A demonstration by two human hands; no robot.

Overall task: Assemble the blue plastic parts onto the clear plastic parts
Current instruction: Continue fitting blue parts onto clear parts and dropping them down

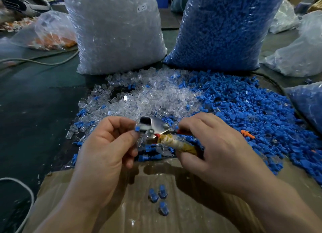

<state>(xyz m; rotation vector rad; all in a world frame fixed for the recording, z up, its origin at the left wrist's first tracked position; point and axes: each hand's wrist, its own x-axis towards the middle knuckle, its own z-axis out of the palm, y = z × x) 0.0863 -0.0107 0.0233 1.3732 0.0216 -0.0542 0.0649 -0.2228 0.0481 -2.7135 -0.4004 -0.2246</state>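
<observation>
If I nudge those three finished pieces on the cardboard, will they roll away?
Probably a little: the pieces look rounded, and the cardboard under them looks flat and smooth. They are likely light, being small clear-and-blue plastic, so a slight touch should shift them.

The person's left hand (104, 151) and right hand (224, 151) are both bare, with short, plain fingernails at the fingertips, and behind each wrist an uncovered forearm widens down toward the lower edge of view.
</observation>
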